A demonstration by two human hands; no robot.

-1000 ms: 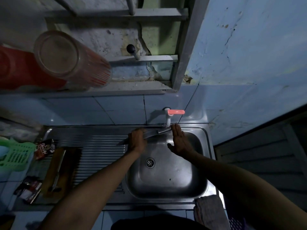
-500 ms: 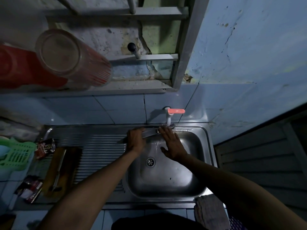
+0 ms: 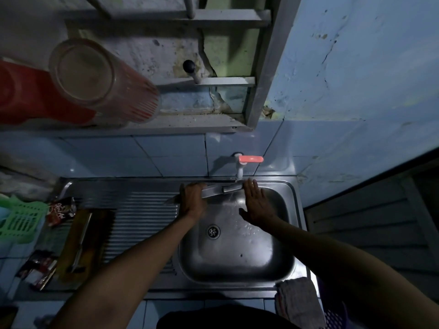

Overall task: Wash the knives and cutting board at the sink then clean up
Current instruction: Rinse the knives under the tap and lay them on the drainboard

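Sink basin (image 3: 237, 264): grey steel, plain; its draining board (image 3: 142, 210) ridged in fine parallel lines. Tap (image 3: 240, 169): white body, coral-red lever. Wall tiles (image 3: 166, 153): pale blue. Basket (image 3: 19, 219), far left: light green lattice. Tumbler (image 3: 104, 81) on shelf: clear with thin red stripes. Cutting board (image 3: 78, 243): brown wood. Cloth (image 3: 299, 302): grey. Knife (image 3: 213, 191): silver-grey blade.

Two bare forearms reach forward from the bottom of the view. The left hand (image 3: 192, 199) has its fingers curled in a grip, back of the hand facing up. The right hand (image 3: 255, 201) is flat, fingers straight and together, pointing away from the person.
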